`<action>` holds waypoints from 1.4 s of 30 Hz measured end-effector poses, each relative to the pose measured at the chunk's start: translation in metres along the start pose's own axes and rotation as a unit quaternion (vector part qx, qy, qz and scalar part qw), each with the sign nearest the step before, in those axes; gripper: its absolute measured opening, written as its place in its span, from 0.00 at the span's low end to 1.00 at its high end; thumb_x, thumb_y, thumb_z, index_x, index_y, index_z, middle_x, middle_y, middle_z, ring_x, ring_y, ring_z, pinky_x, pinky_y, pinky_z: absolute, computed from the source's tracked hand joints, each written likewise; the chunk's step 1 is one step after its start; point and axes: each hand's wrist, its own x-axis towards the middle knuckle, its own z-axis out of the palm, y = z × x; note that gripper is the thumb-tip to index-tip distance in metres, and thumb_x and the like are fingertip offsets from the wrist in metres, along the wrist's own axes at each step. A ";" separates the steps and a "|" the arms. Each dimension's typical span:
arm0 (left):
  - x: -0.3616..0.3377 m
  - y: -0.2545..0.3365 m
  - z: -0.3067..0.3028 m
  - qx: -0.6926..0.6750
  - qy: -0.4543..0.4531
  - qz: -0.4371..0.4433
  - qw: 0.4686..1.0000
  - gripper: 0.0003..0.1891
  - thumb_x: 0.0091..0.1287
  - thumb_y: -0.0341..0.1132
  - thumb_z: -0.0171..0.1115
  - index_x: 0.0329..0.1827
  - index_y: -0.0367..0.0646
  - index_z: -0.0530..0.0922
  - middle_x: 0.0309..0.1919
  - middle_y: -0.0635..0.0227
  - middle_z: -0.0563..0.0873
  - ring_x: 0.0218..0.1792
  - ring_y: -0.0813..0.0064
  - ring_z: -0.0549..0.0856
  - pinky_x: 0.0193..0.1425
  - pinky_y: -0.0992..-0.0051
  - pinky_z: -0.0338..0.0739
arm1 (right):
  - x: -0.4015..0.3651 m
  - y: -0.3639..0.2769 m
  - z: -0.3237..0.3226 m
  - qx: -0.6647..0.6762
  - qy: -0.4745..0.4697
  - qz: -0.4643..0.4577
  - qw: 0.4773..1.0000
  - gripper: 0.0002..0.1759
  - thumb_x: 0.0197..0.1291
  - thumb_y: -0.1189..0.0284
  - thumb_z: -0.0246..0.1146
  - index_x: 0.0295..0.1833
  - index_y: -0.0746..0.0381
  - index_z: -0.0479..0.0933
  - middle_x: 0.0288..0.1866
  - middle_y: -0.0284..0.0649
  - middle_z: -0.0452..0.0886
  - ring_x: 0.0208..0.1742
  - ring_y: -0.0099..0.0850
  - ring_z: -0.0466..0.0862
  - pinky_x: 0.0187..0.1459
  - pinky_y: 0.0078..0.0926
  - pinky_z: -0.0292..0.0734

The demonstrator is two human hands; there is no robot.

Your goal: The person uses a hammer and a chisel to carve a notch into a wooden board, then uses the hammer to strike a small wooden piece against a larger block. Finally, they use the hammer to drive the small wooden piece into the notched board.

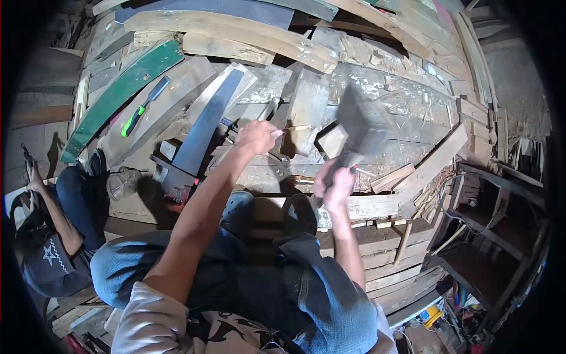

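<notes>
My left hand (256,138) is closed, its thumb and fingertips pinching the near end of a thin pale wooden stick (296,128). The stick's far end lies against an upright-looking wooden board (309,106). My right hand (335,184) grips the handle of a mallet (361,121), whose big dark block head is raised to the right of that board and blurred by motion. A small wooden block (333,141) lies under the mallet head. Left of my left hand, a handsaw (206,121) with a wide bluish blade rests slanted across the planks.
A chisel (138,112) with a green and black handle lies on a plank beside a curved green board (118,97). Long curved boards (230,32) lie across the back. Another person (53,242) sits at far left. A dark shelf (489,236) stands at right.
</notes>
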 end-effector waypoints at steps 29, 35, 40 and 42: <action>0.004 -0.003 0.008 0.019 0.006 0.031 0.999 0.14 0.67 0.49 0.56 0.49 0.58 0.84 0.40 0.55 0.86 0.43 0.51 0.84 0.52 0.57 0.78 | 0.008 0.032 -0.030 -0.121 0.040 0.209 0.969 0.27 0.70 0.47 0.48 0.27 0.59 0.67 0.13 0.30 0.63 0.09 0.19 0.61 0.10 0.19 0.55; -0.002 0.003 0.012 0.021 -0.003 0.004 1.000 0.15 0.68 0.50 0.55 0.48 0.58 0.84 0.41 0.57 0.86 0.45 0.53 0.84 0.54 0.59 0.77 | -0.008 0.035 -0.043 -0.138 0.068 0.279 0.948 0.29 0.69 0.45 0.48 0.24 0.57 0.65 0.11 0.27 0.59 0.08 0.18 0.58 0.10 0.19 0.52; 0.000 0.011 0.004 0.035 -0.006 -0.030 0.999 0.15 0.68 0.50 0.55 0.48 0.57 0.84 0.41 0.56 0.86 0.48 0.54 0.84 0.55 0.59 0.77 | -0.017 0.028 -0.049 -0.155 0.083 0.237 0.955 0.28 0.70 0.47 0.48 0.24 0.56 0.63 0.11 0.26 0.59 0.08 0.18 0.59 0.10 0.20 0.52; -0.001 0.017 0.002 0.056 0.022 -0.020 0.998 0.15 0.67 0.49 0.56 0.46 0.55 0.85 0.39 0.56 0.87 0.46 0.53 0.85 0.53 0.58 0.78 | -0.017 0.018 -0.046 -0.125 0.063 0.219 0.966 0.28 0.70 0.47 0.47 0.24 0.57 0.63 0.11 0.27 0.59 0.08 0.17 0.59 0.10 0.19 0.52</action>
